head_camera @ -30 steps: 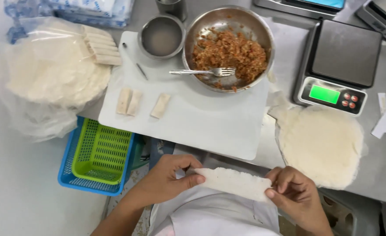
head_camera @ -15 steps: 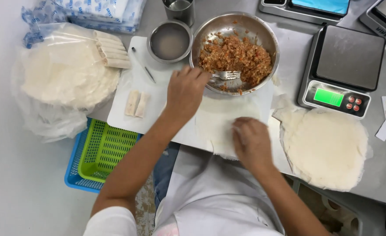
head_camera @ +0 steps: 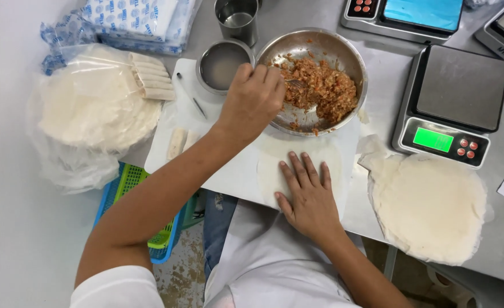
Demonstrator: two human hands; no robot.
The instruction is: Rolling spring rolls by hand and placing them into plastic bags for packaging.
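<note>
My left hand (head_camera: 252, 100) reaches over the rim of a steel bowl (head_camera: 355, 63) and is closed around a fork (head_camera: 295, 83), whose tip shows in the orange-brown minced filling (head_camera: 323, 91). My right hand (head_camera: 309, 194) lies flat, fingers spread, on a thin round white wrapper (head_camera: 269, 168). The wrapper is spread on a white cutting board (head_camera: 229, 171) at the near edge. Two finished small rolls (head_camera: 182, 141) lie on the board's left side.
A stack of round wrappers (head_camera: 428, 205) lies right, below a digital scale (head_camera: 454, 102). A small steel bowl (head_camera: 223, 63) and cup (head_camera: 237, 17) stand behind the board. Left are bagged wrappers (head_camera: 92, 108) and several rolls (head_camera: 152, 77); a green-and-blue basket (head_camera: 132, 182) sits lower.
Both hands first held a wrapper at the near edge. It now lies on the board under my right hand, and my left hand has reached the bowl and closed on the fork.
</note>
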